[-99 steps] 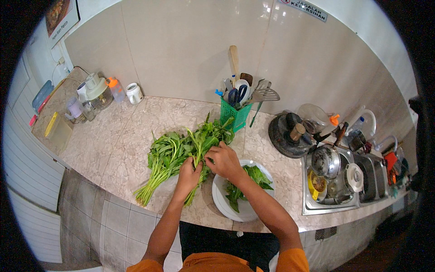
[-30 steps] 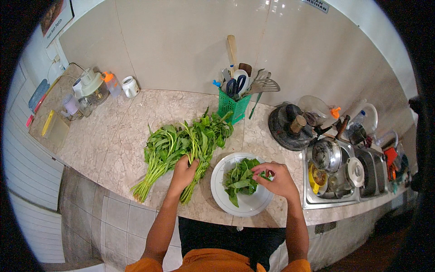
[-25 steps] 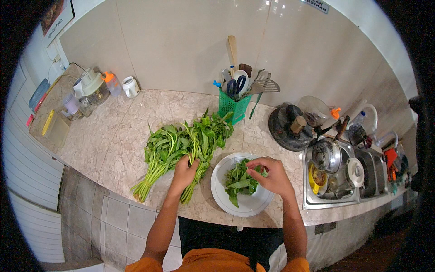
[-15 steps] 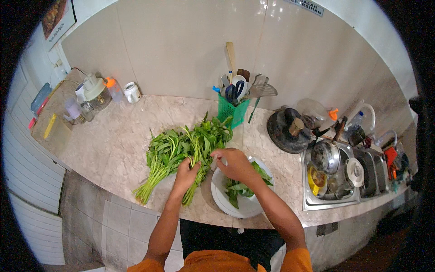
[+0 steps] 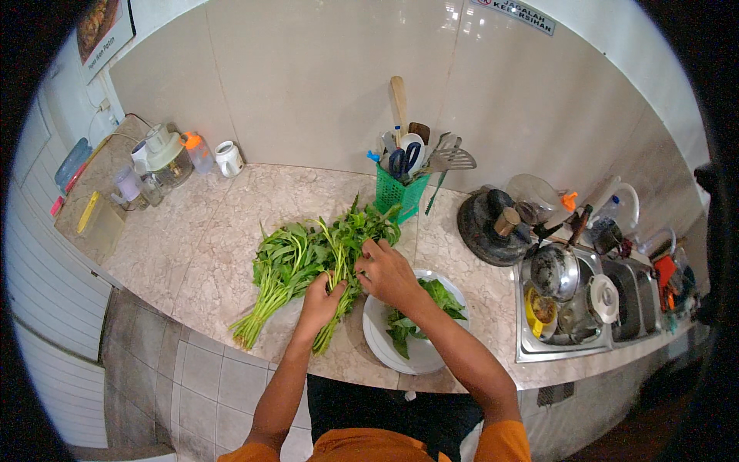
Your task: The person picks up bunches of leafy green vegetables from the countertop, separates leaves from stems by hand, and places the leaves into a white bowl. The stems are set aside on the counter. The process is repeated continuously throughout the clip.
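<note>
Two bunches of leafy greens, which look like water spinach, lie side by side on the counter. My left hand (image 5: 319, 305) is closed round the stems of the right bunch (image 5: 329, 333). Beside it, my right hand (image 5: 390, 274) has its fingers bent and pinched at that bunch's leafy side; the leaf between them is mostly hidden. The left bunch (image 5: 258, 312) rests untouched, its pale green stems pointing toward me. Under my right wrist stands a white plate (image 5: 375, 339) with several loose green leaves (image 5: 443, 299) on it.
Behind the greens is a green basket (image 5: 399, 199) of utensils. To the right sit a dark stone mortar (image 5: 479, 229) and a steel sink (image 5: 531, 350) crowded with cookware. A white mug (image 5: 229, 159), an orange-topped bottle (image 5: 198, 154) and a food processor (image 5: 169, 160) stand at the back left.
My right hand has moved slightly up and away from me along the leaves, its fingers now against them. My left hand keeps its hold on the stems. The whole view has shifted slightly.
</note>
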Available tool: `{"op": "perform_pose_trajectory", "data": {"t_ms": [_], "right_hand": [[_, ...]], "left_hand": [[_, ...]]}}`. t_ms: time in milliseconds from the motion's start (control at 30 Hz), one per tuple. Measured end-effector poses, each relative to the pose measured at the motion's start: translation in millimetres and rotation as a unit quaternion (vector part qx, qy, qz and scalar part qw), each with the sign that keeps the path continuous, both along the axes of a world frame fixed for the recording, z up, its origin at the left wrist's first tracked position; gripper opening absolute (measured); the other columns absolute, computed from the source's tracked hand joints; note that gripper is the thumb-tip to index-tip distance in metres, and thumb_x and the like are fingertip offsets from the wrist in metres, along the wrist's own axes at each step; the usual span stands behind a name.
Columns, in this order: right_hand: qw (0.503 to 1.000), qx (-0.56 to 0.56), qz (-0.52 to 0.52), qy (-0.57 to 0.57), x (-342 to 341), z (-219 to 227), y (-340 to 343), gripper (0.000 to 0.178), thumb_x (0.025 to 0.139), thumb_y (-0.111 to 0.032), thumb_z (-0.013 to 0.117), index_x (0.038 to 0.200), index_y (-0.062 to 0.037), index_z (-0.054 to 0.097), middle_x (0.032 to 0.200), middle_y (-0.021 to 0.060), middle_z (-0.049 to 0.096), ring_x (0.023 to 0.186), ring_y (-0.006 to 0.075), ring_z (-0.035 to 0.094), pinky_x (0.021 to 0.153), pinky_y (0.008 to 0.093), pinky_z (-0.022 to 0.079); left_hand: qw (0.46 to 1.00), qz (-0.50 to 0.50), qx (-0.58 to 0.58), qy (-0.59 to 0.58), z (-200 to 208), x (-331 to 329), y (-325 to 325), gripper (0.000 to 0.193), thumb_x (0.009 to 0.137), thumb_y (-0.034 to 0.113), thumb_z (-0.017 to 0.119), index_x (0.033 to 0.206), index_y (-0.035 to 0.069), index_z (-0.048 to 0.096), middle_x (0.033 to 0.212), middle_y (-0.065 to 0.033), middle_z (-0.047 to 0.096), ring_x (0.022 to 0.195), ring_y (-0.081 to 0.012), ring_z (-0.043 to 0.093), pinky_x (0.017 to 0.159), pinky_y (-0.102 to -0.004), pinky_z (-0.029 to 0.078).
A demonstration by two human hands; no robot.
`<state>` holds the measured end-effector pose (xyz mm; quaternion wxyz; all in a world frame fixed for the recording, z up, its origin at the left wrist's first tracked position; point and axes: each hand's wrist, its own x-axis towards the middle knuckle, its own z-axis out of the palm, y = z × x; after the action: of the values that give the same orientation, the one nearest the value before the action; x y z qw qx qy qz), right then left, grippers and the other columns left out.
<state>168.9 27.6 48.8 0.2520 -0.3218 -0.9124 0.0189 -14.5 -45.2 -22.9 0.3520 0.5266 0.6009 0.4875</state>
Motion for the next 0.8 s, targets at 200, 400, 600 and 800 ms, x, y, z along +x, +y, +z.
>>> {"op": "perform_pose_trajectory", "data": {"t_ms": [200,400,600,800], "right_hand": [[0.999,0.039,0.016,0.017,2.8,-2.0,-1.4,0.014,0.075,-0.017,0.080,0.083,-0.0069,0.075,0.111,0.0088,0.056,0.104,0.0294,0.055,0.081,0.0422,0.054],[0.999,0.032,0.007,0.027,0.9,-10.1,0.2,0.015,0.077,-0.020,0.077,0.086,-0.0089,0.078,0.115,0.0116,0.057,0.108,0.0318,0.054,0.082,0.0446,0.052],[0.998,0.050,-0.011,0.035,1.2,-8.8,-2.9,0.012,0.076,-0.020,0.077,0.082,-0.0100,0.080,0.117,0.0153,0.056,0.107,0.0331,0.054,0.081,0.0432,0.049],[0.996,0.090,-0.014,0.010,3.7,-7.6,-10.0,0.012,0.074,-0.020,0.079,0.082,-0.0110,0.080,0.109,0.0127,0.053,0.102,0.0312,0.052,0.081,0.0413,0.047]], "left_hand": [[0.999,0.007,0.039,0.031,-4.4,0.4,1.5,0.020,0.096,0.011,0.070,0.107,-0.004,0.065,0.094,-0.0150,0.070,0.085,-0.0210,0.064,0.079,-0.0364,0.050],[0.999,0.011,0.037,0.020,-5.8,0.9,2.1,0.022,0.096,0.013,0.070,0.108,-0.005,0.064,0.091,-0.0165,0.068,0.081,-0.0219,0.062,0.076,-0.0372,0.050],[1.000,-0.001,-0.018,0.007,-2.1,-0.5,1.1,0.023,0.098,0.011,0.069,0.116,-0.002,0.067,0.103,-0.0107,0.073,0.094,-0.0148,0.065,0.085,-0.0327,0.052],[1.000,-0.009,0.005,0.023,-6.1,-2.3,2.9,0.021,0.098,0.011,0.069,0.115,-0.002,0.068,0.103,-0.0107,0.074,0.093,-0.0151,0.065,0.084,-0.0332,0.052]]}}
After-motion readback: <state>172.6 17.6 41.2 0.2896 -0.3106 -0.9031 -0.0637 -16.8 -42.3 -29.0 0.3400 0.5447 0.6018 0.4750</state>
